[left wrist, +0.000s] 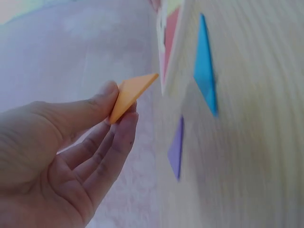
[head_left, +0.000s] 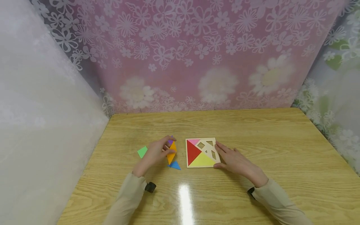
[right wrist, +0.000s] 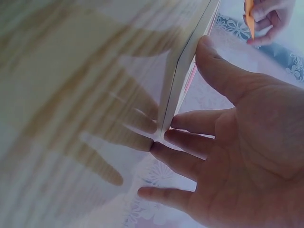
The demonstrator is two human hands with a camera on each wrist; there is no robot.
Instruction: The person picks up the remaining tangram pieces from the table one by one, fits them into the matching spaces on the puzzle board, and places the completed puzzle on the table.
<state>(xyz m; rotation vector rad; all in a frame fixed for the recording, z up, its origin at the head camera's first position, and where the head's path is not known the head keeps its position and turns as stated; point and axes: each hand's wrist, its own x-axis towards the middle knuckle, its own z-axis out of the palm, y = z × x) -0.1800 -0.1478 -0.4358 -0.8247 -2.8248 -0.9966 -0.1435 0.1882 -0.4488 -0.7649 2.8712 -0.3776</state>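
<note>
Left hand [head_left: 154,151]: grasping orange piece [left wrist: 134,92] between thumb and fingertips; held up off the tabletop [head_left: 253,131], left of the tray, not touching it.
Right hand [head_left: 236,161]: not grasping; fingers mostly straight, touching the tray's right side, thumb by the near right corner.
Orange piece: parallelogram-looking, tilted in the left hand's pinch, above tabletop level.
Purple piece [left wrist: 175,149]: flat on the tabletop, partly hidden by left fingers in the head view.
Blue piece [head_left: 175,165]: triangular, lying loose just nearer the body than the left hand, apart from the tray.
Green piece [head_left: 142,152]: lying loose on the far left, beyond the left hand's outer side.
Tray [head_left: 210,148]: square, pale wood, flat on the tabletop between both hands, right next to the right hand.
Seated in tray: red triangle [head_left: 193,153] on the left, yellow triangle [head_left: 203,160] along the near edge, pink piece [head_left: 193,141] at the far edge.
Unfilled in tray: far right portion, bare base with small cut-outs showing.
Progress: three in, four out counting orange; judged a little under halfway by count.
Backdrop: pink floral cloth [head_left: 174,62] behind the tabletop.
</note>
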